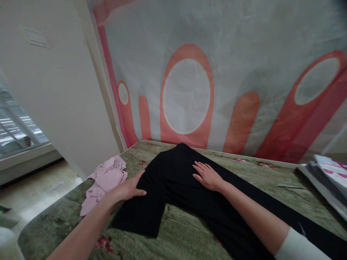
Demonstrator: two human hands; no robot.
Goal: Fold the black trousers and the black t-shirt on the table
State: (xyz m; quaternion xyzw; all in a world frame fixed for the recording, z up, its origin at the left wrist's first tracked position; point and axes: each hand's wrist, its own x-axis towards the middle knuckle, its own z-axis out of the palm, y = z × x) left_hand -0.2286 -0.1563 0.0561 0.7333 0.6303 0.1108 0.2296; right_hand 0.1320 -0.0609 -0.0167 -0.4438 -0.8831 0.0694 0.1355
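Observation:
A black garment (173,187), spread like a pair of trousers, lies across a table covered in a green patterned cloth (189,234). My left hand (131,187) rests flat on the garment's left edge, fingers stretched toward the right. Near the garment's upper middle my right hand (207,176) lies palm down, its fingers spread and pointing left. Neither hand holds anything.
A crumpled pink garment (104,182) lies at the table's left corner. Folded clothes are stacked at the right edge (329,180). A grey and red banner (217,72) hangs behind the table. To the left are a white wall, a window and bare floor.

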